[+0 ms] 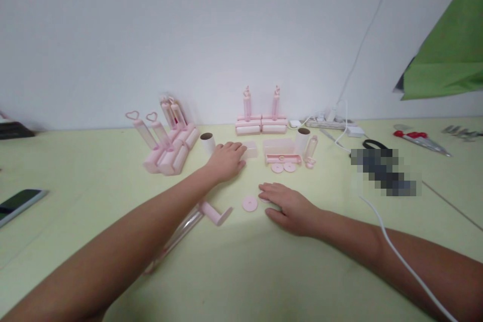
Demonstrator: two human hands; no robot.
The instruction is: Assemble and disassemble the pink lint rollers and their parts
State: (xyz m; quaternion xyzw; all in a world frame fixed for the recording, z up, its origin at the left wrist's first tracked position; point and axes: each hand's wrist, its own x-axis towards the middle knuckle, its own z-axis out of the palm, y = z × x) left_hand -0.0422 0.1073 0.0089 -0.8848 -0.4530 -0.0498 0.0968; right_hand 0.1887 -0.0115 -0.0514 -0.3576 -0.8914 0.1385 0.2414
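Note:
My left hand (226, 162) reaches palm down, fingers stretched out, touching or just beside a translucent pale pink box piece (250, 149). A white cardboard roll (208, 145) stands behind it. My right hand (290, 207) lies low over the table with fingers extended, its fingertips partly covering a small pink disc (265, 199). Another pink disc (249, 204) with a centre hole lies to its left. Under my left forearm sits a pink curved part (214, 213) with a clear tube (186, 226), partly hidden.
Farther back lie a pink trough (284, 159), two discs (277, 168), a second roll (302, 142) and a clear pink tube (311, 148). Pink assembled units (166, 158) stand left, others (261, 125) by the wall. Right are a white cable (396, 251), power strip (328, 123) and red-handled tool (418, 140).

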